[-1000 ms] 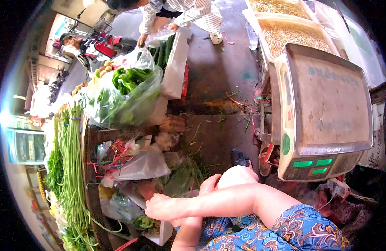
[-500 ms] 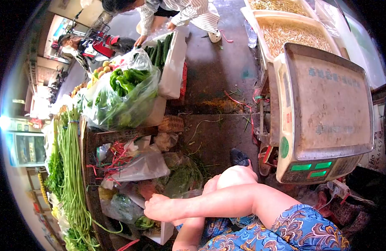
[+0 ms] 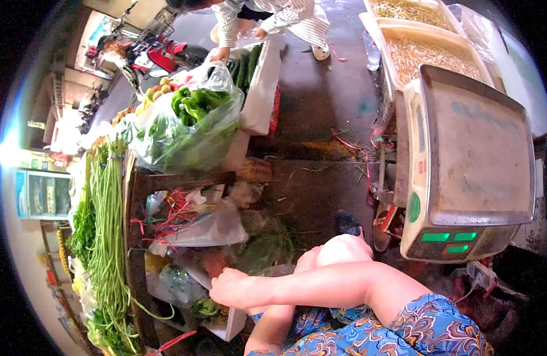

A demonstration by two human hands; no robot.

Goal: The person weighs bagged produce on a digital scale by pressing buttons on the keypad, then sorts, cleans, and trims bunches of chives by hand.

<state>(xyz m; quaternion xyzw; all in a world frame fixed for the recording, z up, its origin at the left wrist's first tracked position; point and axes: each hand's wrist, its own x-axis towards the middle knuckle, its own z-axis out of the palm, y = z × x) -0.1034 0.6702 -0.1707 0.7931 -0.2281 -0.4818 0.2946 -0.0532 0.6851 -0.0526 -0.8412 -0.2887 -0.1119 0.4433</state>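
Observation:
My right hand (image 3: 230,289) reaches left across my lap, its fingers curled together over the lower crates; whether anything is inside is hidden. Beneath that forearm my left arm crosses, and my left hand (image 3: 309,258) lies against my bent knee (image 3: 344,250), its fingers mostly hidden. Near my right hand are a clear plastic bag with greens (image 3: 179,285), a reddish item (image 3: 214,263) and a white box (image 3: 235,323). Red ties (image 3: 177,212) and a plastic bag (image 3: 217,228) lie on the shelf above.
Long beans (image 3: 107,219) and bagged green peppers (image 3: 196,110) lie on the stall. A lit scale (image 3: 478,148) stands right, below trays of small pale items (image 3: 433,56). Another person (image 3: 273,15) bends over a box of cucumbers (image 3: 245,71). A red scooter (image 3: 160,58) stands behind.
The whole view has shifted, so the stall and scale appear farther right. The other person's hand has moved slightly at the cucumber box. My hands keep nearly the same pose.

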